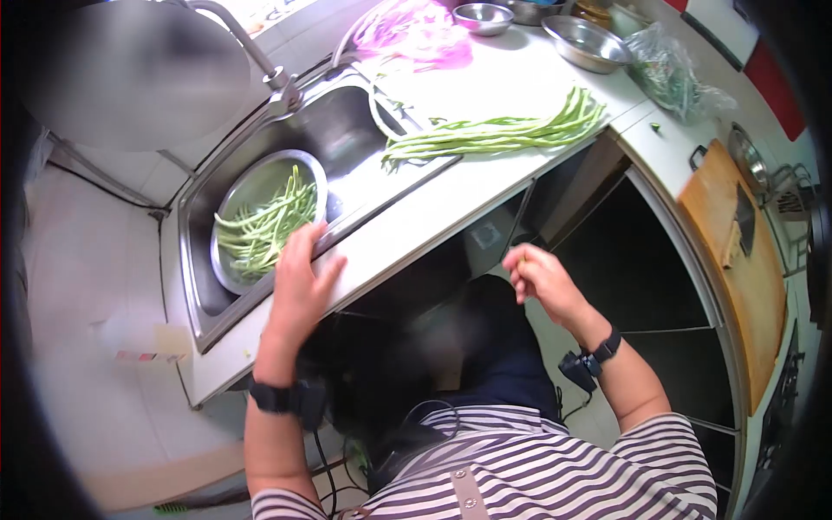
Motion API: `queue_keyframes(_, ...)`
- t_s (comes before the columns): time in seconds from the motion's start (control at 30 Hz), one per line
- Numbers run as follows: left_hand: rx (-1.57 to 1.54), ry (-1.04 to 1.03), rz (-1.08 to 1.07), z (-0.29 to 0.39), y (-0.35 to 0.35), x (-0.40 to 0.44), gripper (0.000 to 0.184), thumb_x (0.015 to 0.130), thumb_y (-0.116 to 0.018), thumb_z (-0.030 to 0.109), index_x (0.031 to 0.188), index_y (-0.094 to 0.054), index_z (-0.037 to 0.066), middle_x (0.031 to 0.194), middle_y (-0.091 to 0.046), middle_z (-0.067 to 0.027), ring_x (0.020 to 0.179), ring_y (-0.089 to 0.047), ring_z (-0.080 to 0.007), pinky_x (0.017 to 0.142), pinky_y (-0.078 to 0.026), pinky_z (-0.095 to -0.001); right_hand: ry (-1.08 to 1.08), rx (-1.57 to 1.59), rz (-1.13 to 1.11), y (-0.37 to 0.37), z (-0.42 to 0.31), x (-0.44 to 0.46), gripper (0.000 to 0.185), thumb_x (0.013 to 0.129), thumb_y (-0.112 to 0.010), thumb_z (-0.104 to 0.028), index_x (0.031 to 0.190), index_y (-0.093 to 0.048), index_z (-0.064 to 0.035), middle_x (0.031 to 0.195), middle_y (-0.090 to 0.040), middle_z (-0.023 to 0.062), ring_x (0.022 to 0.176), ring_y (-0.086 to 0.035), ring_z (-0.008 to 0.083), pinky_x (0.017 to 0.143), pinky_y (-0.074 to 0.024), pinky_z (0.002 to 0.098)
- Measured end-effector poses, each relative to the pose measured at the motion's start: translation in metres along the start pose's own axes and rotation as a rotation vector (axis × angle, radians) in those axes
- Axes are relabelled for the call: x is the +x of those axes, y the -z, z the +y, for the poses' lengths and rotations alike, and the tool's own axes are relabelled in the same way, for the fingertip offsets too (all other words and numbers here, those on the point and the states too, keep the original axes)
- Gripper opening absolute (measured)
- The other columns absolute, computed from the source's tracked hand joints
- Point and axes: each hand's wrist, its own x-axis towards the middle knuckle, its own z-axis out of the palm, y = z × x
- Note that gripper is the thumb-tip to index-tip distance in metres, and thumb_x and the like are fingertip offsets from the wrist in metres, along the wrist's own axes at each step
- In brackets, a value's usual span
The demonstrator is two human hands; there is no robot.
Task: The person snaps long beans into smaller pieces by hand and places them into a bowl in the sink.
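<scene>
My left hand (302,279) reaches over the front edge of the sink, thumb apart from the fingers, with nothing visible in it. Its fingertips are at the rim of a metal bowl (227,201); I cannot tell whether they touch it. Inside the bowl lie broken lengths of green long beans (269,227). My right hand (544,282) hangs in front of the counter, its fingers curled together in a pinch; whatever may be between them is too small to name. A bundle of whole long beans (503,134) lies along the counter beside the sink.
The bowl stands in a steel sink (201,299) with a tap (279,82) behind it. Farther back on the counter are a pink plastic bag (412,39), metal bowls (589,45) and a clear bag of greens (672,78). A cutting board (724,234) with a knife lies at right.
</scene>
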Motion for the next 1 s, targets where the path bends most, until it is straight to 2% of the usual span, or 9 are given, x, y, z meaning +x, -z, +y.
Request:
queue_keyframes(0.13, 0.047, -0.171, 0.125, 0.047, -0.015, -0.039, 0.039, 0.079, -0.070, 0.014, 0.115, -0.059, 0.004, 0.120, -0.056, -0.0168, 0.117, -0.051, -0.0348, 0.106, -0.031, -0.0486, 0.693, -0.576, 0.264, 0.017, -0.071, 0.038, 0.018, 0.095, -0.053, -0.016, 0.092, -0.060, -0.0004, 0.082, -0.058, -0.0008, 0.067, -0.052, 0.0078, 0.061, -0.0428, 0.0249)
queue_keyframes(0.2, 0.005, -0.189, 0.118, 0.063, -0.014, -0.049, 0.038, 0.078, -0.071, 0.013, 0.113, -0.060, 0.005, 0.117, -0.057, -0.0155, 0.114, -0.052, -0.0339, 0.105, -0.032, -0.0493, 0.921, -0.885, 0.483, 0.021, -0.107, 0.054, 0.016, 0.091, -0.056, -0.014, 0.097, -0.064, -0.0018, 0.079, -0.062, 0.0157, 0.072, -0.062, 0.0261, 0.063, -0.0464, 0.0362)
queue_keyframes(0.23, -0.008, -0.192, 0.117, 0.069, -0.013, -0.054, 0.037, 0.078, -0.071, 0.012, 0.112, -0.061, 0.005, 0.116, -0.058, -0.0149, 0.113, -0.053, -0.0334, 0.105, -0.032, -0.0496, 0.844, -1.078, 0.556, 0.026, -0.121, 0.061, 0.018, 0.090, -0.055, -0.014, 0.102, -0.065, -0.0037, 0.090, -0.065, 0.0173, 0.080, -0.063, 0.0363, 0.069, -0.0499, 0.0416)
queue_keyframes(0.3, -0.132, -0.190, 0.074, 0.076, -0.016, -0.059, 0.031, 0.078, -0.070, 0.010, 0.108, -0.063, 0.005, 0.110, -0.061, -0.0138, 0.108, -0.056, -0.0325, 0.102, -0.037, -0.0449, 0.878, -1.422, 0.633, 0.046, -0.128, 0.083, 0.021, 0.089, -0.054, -0.014, 0.105, -0.065, -0.0073, 0.097, -0.064, 0.0171, 0.085, -0.064, 0.0358, 0.075, -0.0522, 0.0438)
queue_keyframes(0.33, -0.179, -0.180, 0.068, 0.080, -0.018, -0.064, 0.027, 0.079, -0.069, 0.009, 0.106, -0.064, 0.005, 0.109, -0.062, -0.0142, 0.108, -0.057, -0.0327, 0.099, -0.040, -0.0408, 0.636, -1.584, 0.617, 0.054, -0.136, 0.090, 0.024, 0.087, -0.053, -0.013, 0.106, -0.066, -0.0079, 0.097, -0.065, 0.0173, 0.088, -0.064, 0.0355, 0.076, -0.0516, 0.0448)
queue_keyframes(0.6, -0.348, -0.155, 0.067, 0.078, -0.033, -0.092, 0.025, 0.082, -0.067, 0.008, 0.107, -0.063, 0.004, 0.104, -0.062, -0.0141, 0.097, -0.061, -0.0314, 0.084, -0.050, -0.0371, 1.201, -1.096, 0.520, 0.035, -0.142, 0.086, 0.012, 0.091, -0.058, -0.004, 0.100, -0.064, -0.0027, 0.089, -0.064, 0.0124, 0.076, -0.062, 0.0279, 0.067, -0.0493, 0.0344)
queue_keyframes(0.8, -0.228, -0.206, 0.446, 0.081, -0.015, -0.089, 0.030, 0.087, -0.064, 0.015, 0.112, -0.060, -0.001, 0.112, -0.060, -0.0191, 0.104, -0.059, -0.0348, 0.092, -0.046, -0.0390, 1.463, -1.482, 0.128, -0.074, -0.100, 0.003, 0.020, 0.081, -0.061, -0.001, 0.100, -0.063, -0.0061, 0.070, -0.051, 0.0071, 0.061, -0.054, 0.0231, 0.055, -0.0442, 0.0363)
queue_keyframes(0.93, -0.421, 0.056, 0.138, 0.075, -0.028, -0.092, 0.057, 0.093, -0.061, 0.025, 0.136, -0.040, -0.004, 0.123, -0.057, -0.0231, 0.116, -0.056, -0.0358, 0.099, -0.043, -0.0408, 1.322, -1.302, -0.284, -0.133, -0.029, -0.035, 0.016, 0.075, -0.061, -0.010, 0.091, -0.061, -0.0046, 0.072, -0.051, 0.0051, 0.064, -0.055, 0.0221, 0.060, -0.0451, 0.0347)
queue_keyframes(1.0, -0.668, 0.167, -0.131, 0.067, -0.038, -0.097, 0.060, 0.097, -0.057, 0.024, 0.142, -0.031, -0.005, 0.124, -0.058, -0.0231, 0.110, -0.061, -0.0269, 0.095, -0.046, -0.0370, 1.390, -1.155, -0.329, -0.157, -0.004, -0.048, 0.015, 0.073, -0.062, -0.010, 0.086, -0.065, -0.0047, 0.080, -0.057, 0.0067, 0.075, -0.060, 0.0216, 0.067, -0.0478, 0.0343)
